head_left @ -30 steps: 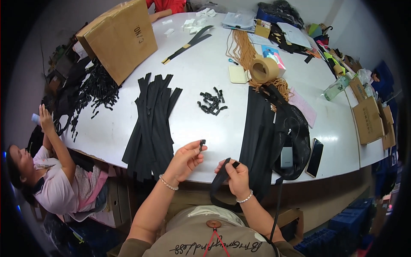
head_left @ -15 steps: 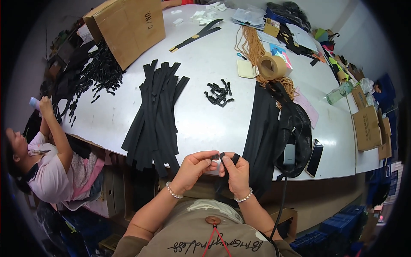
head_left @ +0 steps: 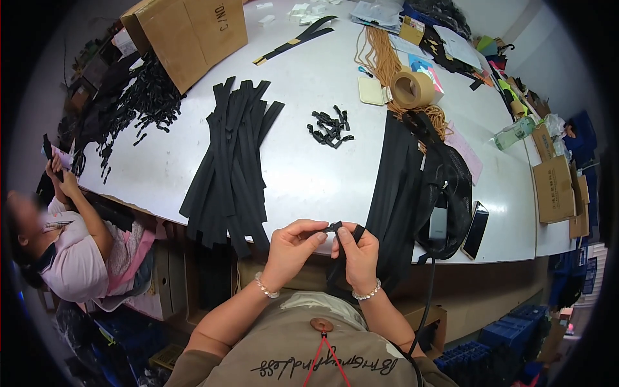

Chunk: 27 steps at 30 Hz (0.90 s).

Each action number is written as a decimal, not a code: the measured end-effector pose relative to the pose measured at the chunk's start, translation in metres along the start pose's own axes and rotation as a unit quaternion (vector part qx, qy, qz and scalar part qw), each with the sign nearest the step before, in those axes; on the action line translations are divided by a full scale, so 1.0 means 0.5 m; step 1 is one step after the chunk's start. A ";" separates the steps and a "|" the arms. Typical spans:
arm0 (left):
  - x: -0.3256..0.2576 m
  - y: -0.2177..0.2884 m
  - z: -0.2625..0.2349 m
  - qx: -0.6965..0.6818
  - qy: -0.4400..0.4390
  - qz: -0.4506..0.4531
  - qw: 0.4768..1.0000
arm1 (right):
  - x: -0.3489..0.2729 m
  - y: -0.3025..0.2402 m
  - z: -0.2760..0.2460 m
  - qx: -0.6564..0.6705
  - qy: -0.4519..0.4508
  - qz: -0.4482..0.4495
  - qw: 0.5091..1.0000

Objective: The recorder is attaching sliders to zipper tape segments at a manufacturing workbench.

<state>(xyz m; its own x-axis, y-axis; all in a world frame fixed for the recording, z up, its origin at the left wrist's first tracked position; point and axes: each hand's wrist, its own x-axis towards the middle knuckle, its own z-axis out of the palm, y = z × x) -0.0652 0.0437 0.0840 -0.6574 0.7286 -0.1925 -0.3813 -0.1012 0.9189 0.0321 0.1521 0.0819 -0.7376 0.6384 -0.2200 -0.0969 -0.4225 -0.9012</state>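
My left hand [head_left: 293,251] pinches a small black fitting [head_left: 333,227], which looks like a zipper slider with its pull. In my right hand [head_left: 360,258], thumb and fingers grip the end of a black strip [head_left: 360,229], like zipper tape. Fitting and strip end meet between my fingertips, over the table's near edge; whether one is inside the other is too small to tell. Ahead lies a little heap of similar black fittings [head_left: 330,128]. Left of my hands is a crisscrossed pile of black strips [head_left: 235,161]; more black strips [head_left: 393,187] lie to the right.
On the white table [head_left: 309,180], a black mesh bag [head_left: 445,187] and a phone [head_left: 475,231] lie at right. Beyond are a tape roll [head_left: 412,89], tan cords [head_left: 374,55] and a bottle [head_left: 514,133]. A cardboard box [head_left: 190,42] stands far left; a person [head_left: 87,258] works nearby.
My fingertips have brought the fitting and strip end together. The view has shifted slightly. The person at left has moved their hands and now holds up a black piece.
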 end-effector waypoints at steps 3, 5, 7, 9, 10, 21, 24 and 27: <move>-0.001 0.000 0.005 0.007 -0.008 0.031 0.999 | 0.001 0.002 0.004 -0.004 0.009 -0.006 1.000; -0.003 0.005 0.009 -0.040 -0.009 -0.037 0.998 | 0.000 0.001 0.007 0.005 0.009 -0.006 1.000; -0.002 0.002 0.007 -0.062 -0.001 -0.061 0.996 | 0.000 0.002 0.007 0.000 0.006 -0.008 1.000; -0.001 -0.006 0.005 -0.083 0.008 -0.084 0.993 | 0.000 0.004 0.008 -0.006 0.003 -0.011 1.000; 0.001 -0.015 0.003 -0.094 0.010 -0.065 0.993 | 0.000 0.005 0.009 0.004 0.004 -0.009 1.000; -0.001 -0.011 0.012 -0.057 0.020 0.005 0.998 | 0.001 0.010 0.003 0.015 0.001 0.011 1.000; -0.006 -0.007 0.023 -0.017 0.020 0.032 0.999 | 0.000 0.014 0.002 0.038 -0.004 0.018 0.999; -0.011 0.000 0.029 -0.028 -0.009 0.061 0.998 | -0.003 0.013 0.007 0.031 0.002 0.008 0.999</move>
<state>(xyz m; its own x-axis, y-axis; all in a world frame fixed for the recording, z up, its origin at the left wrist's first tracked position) -0.0524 0.0495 0.0898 -0.6892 0.7208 -0.0733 -0.3356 -0.2279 0.9140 0.0301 0.1462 0.0775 -0.7363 0.6340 -0.2366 -0.1261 -0.4721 -0.8725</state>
